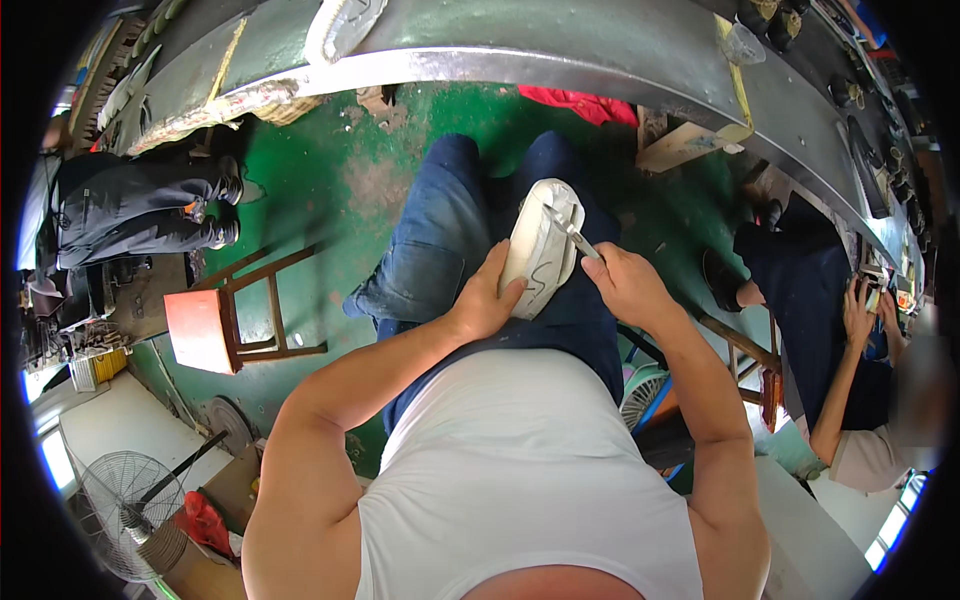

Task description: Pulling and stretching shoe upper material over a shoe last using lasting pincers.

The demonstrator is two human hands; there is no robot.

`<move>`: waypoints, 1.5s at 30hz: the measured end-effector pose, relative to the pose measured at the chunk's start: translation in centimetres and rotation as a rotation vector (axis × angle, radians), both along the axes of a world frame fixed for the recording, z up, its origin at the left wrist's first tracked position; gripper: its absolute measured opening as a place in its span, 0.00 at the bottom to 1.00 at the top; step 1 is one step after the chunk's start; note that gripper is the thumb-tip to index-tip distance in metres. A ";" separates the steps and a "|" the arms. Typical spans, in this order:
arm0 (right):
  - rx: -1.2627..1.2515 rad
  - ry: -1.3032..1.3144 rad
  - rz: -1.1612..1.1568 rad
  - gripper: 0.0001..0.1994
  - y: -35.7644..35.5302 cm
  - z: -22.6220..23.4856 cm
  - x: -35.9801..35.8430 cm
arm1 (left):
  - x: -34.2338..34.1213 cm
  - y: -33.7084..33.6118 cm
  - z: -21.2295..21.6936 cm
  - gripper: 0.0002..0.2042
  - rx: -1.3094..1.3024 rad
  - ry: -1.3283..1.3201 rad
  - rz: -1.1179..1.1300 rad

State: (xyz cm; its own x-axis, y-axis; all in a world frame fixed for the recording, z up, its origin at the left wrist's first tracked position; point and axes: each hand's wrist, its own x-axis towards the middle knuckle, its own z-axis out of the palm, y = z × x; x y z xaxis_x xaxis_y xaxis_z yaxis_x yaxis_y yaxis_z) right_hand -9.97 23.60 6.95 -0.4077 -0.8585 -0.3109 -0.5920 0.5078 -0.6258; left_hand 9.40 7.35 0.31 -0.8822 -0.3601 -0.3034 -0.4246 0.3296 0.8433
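Note:
A white shoe (543, 245), its sole side facing partly up and a dark squiggle marked near its lower end, rests tilted over my lap. My left hand (488, 292) is wrapped round its lower left side, thumb across the near end. In my right hand (628, 287) is a slim silver metal tool (572, 236), its tip against the shoe's upper right edge; the tip's exact shape is too small to tell. My fingers close round the tool's lower end.
A long metal-edged bench (450, 66) curves across the far side, with a white shoe part (340, 28) on it. Red cloth (585, 102) hangs below. A red-topped stool (205, 330) stands left, a fan (125, 510) lower left. People sit or stand at both sides.

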 end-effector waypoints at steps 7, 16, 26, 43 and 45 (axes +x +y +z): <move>0.137 -0.239 -0.037 0.17 2.7 -1.4 1.8 | -1.3 -2.3 2.9 0.44 0.108 -0.216 -0.121; -0.355 -0.635 -0.581 0.19 9.4 -7.7 5.7 | -5.3 -6.9 13.4 0.34 -0.060 0.414 -0.014; -0.046 -0.431 -0.234 0.18 7.1 -1.5 2.4 | -5.9 -4.7 -0.1 0.49 0.056 -0.027 -0.214; 0.679 -0.137 0.504 0.14 -3.6 7.5 -1.6 | 0.0 0.8 -1.6 0.16 0.069 0.352 0.306; 0.507 -0.094 0.553 0.14 -2.3 4.7 -1.1 | -0.9 1.4 -3.1 0.24 0.954 0.205 0.313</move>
